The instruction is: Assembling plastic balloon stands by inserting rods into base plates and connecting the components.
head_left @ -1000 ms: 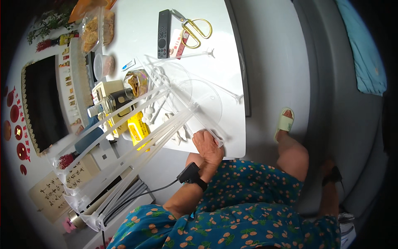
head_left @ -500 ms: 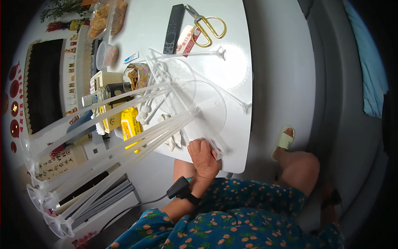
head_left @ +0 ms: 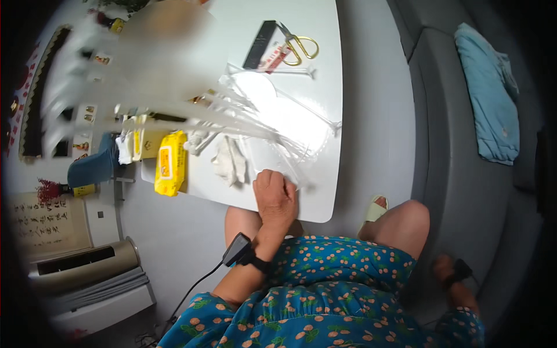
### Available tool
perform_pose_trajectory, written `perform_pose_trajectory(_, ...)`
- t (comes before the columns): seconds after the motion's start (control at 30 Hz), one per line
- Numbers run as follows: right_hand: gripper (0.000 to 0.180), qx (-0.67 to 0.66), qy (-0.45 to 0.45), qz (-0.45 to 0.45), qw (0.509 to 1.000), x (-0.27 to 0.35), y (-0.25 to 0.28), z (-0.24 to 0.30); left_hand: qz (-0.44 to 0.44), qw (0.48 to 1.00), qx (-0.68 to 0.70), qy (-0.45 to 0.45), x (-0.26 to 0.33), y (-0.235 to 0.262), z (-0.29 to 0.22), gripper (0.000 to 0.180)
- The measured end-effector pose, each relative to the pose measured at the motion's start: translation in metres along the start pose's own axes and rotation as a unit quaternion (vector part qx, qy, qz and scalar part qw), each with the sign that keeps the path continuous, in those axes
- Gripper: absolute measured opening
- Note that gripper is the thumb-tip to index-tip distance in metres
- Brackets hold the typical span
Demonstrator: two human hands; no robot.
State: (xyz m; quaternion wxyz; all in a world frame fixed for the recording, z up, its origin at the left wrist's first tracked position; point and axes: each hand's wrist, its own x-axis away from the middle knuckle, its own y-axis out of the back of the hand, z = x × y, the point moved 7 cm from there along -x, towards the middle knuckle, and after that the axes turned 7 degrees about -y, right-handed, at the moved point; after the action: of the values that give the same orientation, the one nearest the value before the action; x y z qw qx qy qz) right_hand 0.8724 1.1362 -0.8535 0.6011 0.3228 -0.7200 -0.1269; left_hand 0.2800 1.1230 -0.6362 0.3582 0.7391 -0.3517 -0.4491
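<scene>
Clear plastic rods with flared ends form a stand-like frame [head_left: 235,119] on the white table [head_left: 316,203]. Several rise toward the upper left, blurred by motion. At the table's near edge my left hand [head_left: 275,194] is closed around the near end of a clear rod; its grip is partly hidden. A crumpled pale cloth [head_left: 229,162] lies just left of that hand. My right hand [head_left: 445,268] is low at the right, beside the grey sofa and away from the table. Its fingers are dim and unclear.
A yellow wipes pack [head_left: 171,163] stands at the table's left edge. Gold-handled scissors [head_left: 301,49] and a black remote [head_left: 259,45] lie at the far side. A large blurred round shape [head_left: 171,49] covers the upper left. A blue folded cloth [head_left: 487,93] lies on the sofa [head_left: 438,116].
The view has swung, so the table sits further left and higher. The upright rods have swept upward in the picture and blurred. My left hand stays closed at the near edge.
</scene>
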Motion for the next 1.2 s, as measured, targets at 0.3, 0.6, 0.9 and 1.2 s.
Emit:
perform_pose_trajectory(0.3, 0.024, 0.038, -0.060, -0.058, 0.996, 0.071, -0.095, -0.029, -0.092, 0.994, 0.024, -0.045, 0.057, 0.099, 0.000, 0.015)
perform_pose_trajectory(0.6, 0.027, 0.197, -0.158, 0.049, 0.966, 0.081, -0.158, 0.026, -0.119, 0.992, 0.029, -0.021, 0.131, 0.124, 0.052, 0.012)
perform_pose_trajectory(0.9, 0.027, 0.110, -0.206, -0.021, 0.972, 0.106, -0.155, 0.035, -0.134, 0.991, 0.020, -0.018, 0.155, 0.133, 0.057, 0.014)
perform_pose_trajectory(1.2, 0.020, 0.103, -0.183, -0.018, 0.977, 0.168, -0.115, 0.053, -0.175, 0.984, 0.027, 0.017, 0.171, 0.127, 0.041, 0.014)
